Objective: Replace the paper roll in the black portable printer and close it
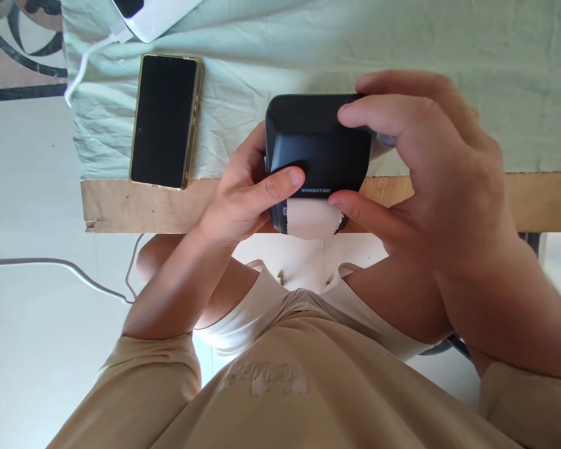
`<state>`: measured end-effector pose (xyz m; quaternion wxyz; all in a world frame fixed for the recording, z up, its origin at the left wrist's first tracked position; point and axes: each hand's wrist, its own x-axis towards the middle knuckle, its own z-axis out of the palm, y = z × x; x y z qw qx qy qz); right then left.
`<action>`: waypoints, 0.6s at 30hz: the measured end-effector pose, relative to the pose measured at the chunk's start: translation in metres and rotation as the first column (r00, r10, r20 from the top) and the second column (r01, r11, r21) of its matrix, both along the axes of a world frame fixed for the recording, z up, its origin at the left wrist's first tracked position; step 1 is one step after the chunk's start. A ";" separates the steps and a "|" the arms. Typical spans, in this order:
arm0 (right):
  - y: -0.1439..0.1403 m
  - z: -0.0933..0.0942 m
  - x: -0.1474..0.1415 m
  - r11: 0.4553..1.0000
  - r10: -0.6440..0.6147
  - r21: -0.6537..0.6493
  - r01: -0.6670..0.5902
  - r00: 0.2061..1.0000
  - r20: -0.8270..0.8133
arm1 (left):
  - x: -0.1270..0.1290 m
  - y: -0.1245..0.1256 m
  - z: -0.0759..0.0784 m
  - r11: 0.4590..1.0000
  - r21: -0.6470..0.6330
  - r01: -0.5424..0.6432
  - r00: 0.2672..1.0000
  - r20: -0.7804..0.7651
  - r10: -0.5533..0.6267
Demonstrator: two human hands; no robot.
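The worktop (121,209) spreads out before the seated person, draped in a wrinkled pale green cloth (271,50) that leaves a strip of bare wood along the near edge. The person wears a tan shirt (355,374); a line of script lettering (266,377) crosses its front, too worn and distorted for me to read.

Both hands are busy with one black device, held up over the worktop's near edge. The right hand (449,168) grasps its right side, a fingertip on the far corner and the thumb by the near edge. The left hand (243,193) grips the left side, thumb pressed on top.

The black device (320,146) carries the brand NIIMBOT in pale capitals near its front edge, with a smaller mark beside it that I can't make out. That lettered front points toward the person's lap, and the long axis seems to run front to back, away from the body.

To its left, a phone (163,118) lies dark-screened on the cloth, long side pointing away. Beyond it is part of a white object with a white cable (86,59) plugged in. Smallest, a pale paper strip (313,218) curls from the device's front.
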<state>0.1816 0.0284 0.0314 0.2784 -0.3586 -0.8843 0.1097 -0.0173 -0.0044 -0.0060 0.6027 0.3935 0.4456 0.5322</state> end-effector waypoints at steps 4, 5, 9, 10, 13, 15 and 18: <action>0.001 0.009 0.002 0.999 0.025 -0.042 -0.024 0.999 0.028 | -0.002 0.002 -0.008 0.998 0.041 0.041 0.996 0.074 -0.044; 0.003 0.011 0.003 0.998 0.032 -0.064 -0.028 0.998 0.056 | -0.002 0.002 -0.010 0.998 0.052 0.040 0.995 0.095 -0.045; 0.009 0.015 0.004 0.992 0.033 -0.125 -0.019 0.994 0.103 | -0.002 0.003 -0.011 0.996 0.078 0.044 0.989 0.138 -0.055; 0.009 0.014 0.003 0.991 0.035 -0.129 -0.022 0.995 0.095 | -0.002 0.003 -0.010 0.995 0.087 0.059 0.985 0.159 -0.072; 0.011 0.007 0.003 0.995 0.028 -0.100 -0.022 0.998 0.059 | -0.003 0.006 -0.008 0.996 0.053 0.076 0.958 0.274 -0.087; 0.013 0.000 0.004 0.998 0.016 -0.055 -0.014 0.999 0.035 | -0.005 0.008 -0.006 0.998 -0.013 0.055 0.939 0.341 -0.048; 0.014 -0.008 0.006 0.999 0.051 0.004 -0.051 0.999 -0.009 | -0.005 0.010 -0.001 0.993 -0.115 0.002 0.943 0.329 0.036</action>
